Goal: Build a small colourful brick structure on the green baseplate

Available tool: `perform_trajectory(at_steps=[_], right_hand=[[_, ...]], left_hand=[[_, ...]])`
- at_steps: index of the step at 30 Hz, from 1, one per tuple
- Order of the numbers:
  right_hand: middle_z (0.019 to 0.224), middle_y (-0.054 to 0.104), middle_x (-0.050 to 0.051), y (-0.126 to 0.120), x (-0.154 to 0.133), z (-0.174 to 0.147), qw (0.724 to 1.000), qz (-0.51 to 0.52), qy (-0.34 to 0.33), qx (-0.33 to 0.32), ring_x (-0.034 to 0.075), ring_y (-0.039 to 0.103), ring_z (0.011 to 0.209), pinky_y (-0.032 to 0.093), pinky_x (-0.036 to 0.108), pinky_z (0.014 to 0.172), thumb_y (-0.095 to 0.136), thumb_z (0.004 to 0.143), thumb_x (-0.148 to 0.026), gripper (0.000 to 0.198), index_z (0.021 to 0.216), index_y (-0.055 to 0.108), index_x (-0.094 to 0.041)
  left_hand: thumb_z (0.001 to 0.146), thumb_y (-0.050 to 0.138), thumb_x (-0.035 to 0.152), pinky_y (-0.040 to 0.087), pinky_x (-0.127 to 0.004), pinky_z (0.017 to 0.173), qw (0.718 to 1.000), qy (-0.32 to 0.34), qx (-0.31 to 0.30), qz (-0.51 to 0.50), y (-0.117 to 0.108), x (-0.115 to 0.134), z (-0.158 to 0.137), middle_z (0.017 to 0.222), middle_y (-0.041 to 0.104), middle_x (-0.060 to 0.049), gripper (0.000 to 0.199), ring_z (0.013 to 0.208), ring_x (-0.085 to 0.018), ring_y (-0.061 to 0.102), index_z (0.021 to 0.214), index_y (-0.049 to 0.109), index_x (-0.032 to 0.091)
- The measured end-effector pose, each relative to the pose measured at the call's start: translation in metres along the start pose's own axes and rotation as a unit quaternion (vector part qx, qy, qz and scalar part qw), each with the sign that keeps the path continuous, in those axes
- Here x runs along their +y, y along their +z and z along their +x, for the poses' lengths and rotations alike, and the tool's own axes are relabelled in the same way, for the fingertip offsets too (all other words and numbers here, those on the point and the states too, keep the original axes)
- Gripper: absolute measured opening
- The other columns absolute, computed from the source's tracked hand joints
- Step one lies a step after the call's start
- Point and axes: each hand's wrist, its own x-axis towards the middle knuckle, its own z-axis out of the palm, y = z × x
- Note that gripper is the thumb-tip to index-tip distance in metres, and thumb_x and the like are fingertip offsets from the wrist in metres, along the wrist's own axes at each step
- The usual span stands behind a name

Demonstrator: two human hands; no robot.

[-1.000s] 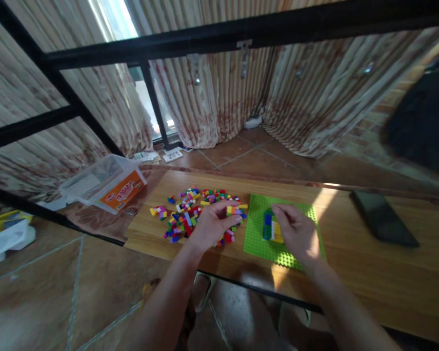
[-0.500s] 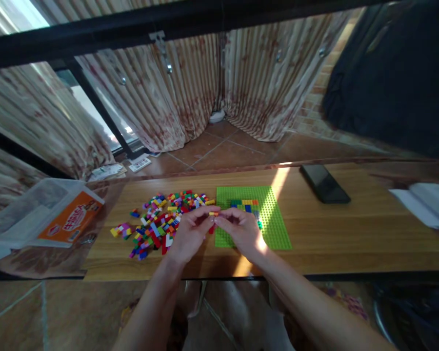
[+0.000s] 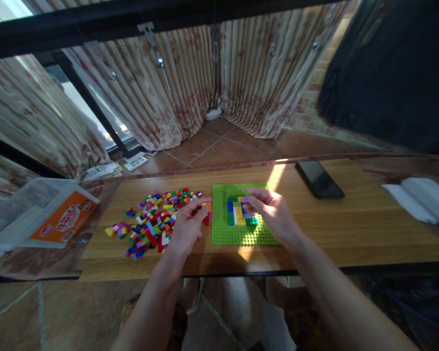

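Note:
My left hand (image 3: 188, 222) is closed, thumb and fingers pinching a small orange brick (image 3: 207, 206) just off the left edge of the green baseplate (image 3: 219, 235). Over the baseplate, my right hand (image 3: 272, 209) has its thumb and fingertips drawn together; whatever they hold, if anything, is too small to make out. Below those fingertips sits a block of joined bricks (image 3: 237, 214) in blue, green, white and yellow, its right part partly hidden by the hand. A heap of loose mixed bricks (image 3: 151, 229) lies left of the baseplate, partly behind my left hand.
A black phone (image 3: 320, 180) lies at the back right of the wooden table (image 3: 380, 229). White paper (image 3: 424, 202) is at the far right. To the left stands a clear plastic tub (image 3: 29, 204) with an orange label. Sunlight crosses the baseplate.
My hands were together over the baseplate's left edge with an orange piece between them. They have parted: the right moved right over the joined bricks, the left slightly left with the orange brick.

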Motion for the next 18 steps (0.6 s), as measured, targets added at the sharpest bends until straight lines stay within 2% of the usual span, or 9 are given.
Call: perform_trajectory(at_steps=[4, 6, 9, 12, 15, 18], right_hand=[[0.078, 0.071, 0.004, -0.031, 0.002, 0.01, 0.997, -0.076, -0.001, 0.0, 0.016, 0.066, 0.07, 0.057, 0.034, 0.073, 0.076, 0.066, -0.039, 0.03, 0.085, 0.07, -0.017], [0.075, 0.069, 0.004, -0.038, 0.007, 0.012, 0.993, -0.121, -0.005, 0.004, 0.016, 0.065, 0.068, 0.057, 0.034, 0.07, 0.075, 0.067, -0.037, 0.026, 0.084, 0.071, -0.017], [0.074, 0.068, 0.006, -0.041, 0.014, 0.01, 0.985, -0.173, 0.017, 0.017, 0.016, 0.064, 0.063, 0.056, 0.033, 0.063, 0.07, 0.071, -0.03, 0.02, 0.084, 0.073, -0.015], [0.08, 0.071, 0.01, -0.038, 0.017, 0.008, 0.98, -0.193, 0.048, -0.007, 0.018, 0.066, 0.067, 0.056, 0.034, 0.065, 0.064, 0.075, -0.023, 0.015, 0.083, 0.074, -0.014], [0.085, 0.073, 0.01, -0.037, 0.018, 0.007, 0.967, -0.249, 0.036, -0.039, 0.021, 0.068, 0.074, 0.055, 0.034, 0.066, 0.063, 0.076, -0.024, 0.016, 0.085, 0.074, -0.015], [0.08, 0.074, 0.01, -0.035, 0.017, 0.007, 0.946, -0.323, 0.006, -0.04, 0.024, 0.068, 0.073, 0.052, 0.033, 0.065, 0.066, 0.074, -0.027, 0.018, 0.086, 0.075, -0.015]], left_hand=[[0.074, 0.067, 0.034, 0.028, -0.015, 0.034, 1.0, -0.003, -0.001, 0.019, 0.002, 0.002, -0.001, 0.071, 0.065, -0.002, 0.039, 0.06, -0.012, 0.061, 0.109, 0.069, 0.017], [0.074, 0.067, 0.032, 0.031, -0.015, 0.038, 1.0, 0.007, -0.003, 0.021, 0.005, 0.004, -0.002, 0.067, 0.065, -0.001, 0.036, 0.057, -0.01, 0.058, 0.106, 0.07, 0.016], [0.074, 0.067, 0.03, 0.036, -0.016, 0.044, 1.0, 0.018, -0.011, 0.021, 0.01, 0.005, -0.002, 0.063, 0.065, -0.001, 0.032, 0.056, -0.01, 0.058, 0.102, 0.072, 0.015], [0.073, 0.068, 0.03, 0.039, -0.018, 0.047, 0.999, 0.022, -0.013, 0.02, 0.014, 0.006, 0.0, 0.064, 0.066, -0.001, 0.03, 0.06, -0.012, 0.059, 0.099, 0.072, 0.015], [0.073, 0.067, 0.027, 0.04, -0.019, 0.048, 0.999, 0.025, -0.012, 0.025, 0.017, 0.007, 0.0, 0.065, 0.066, -0.001, 0.028, 0.059, -0.012, 0.058, 0.098, 0.072, 0.015], [0.074, 0.065, 0.025, 0.04, -0.019, 0.05, 0.999, 0.026, -0.014, 0.031, 0.019, 0.008, 0.0, 0.064, 0.065, -0.001, 0.027, 0.057, -0.011, 0.057, 0.098, 0.073, 0.015]])
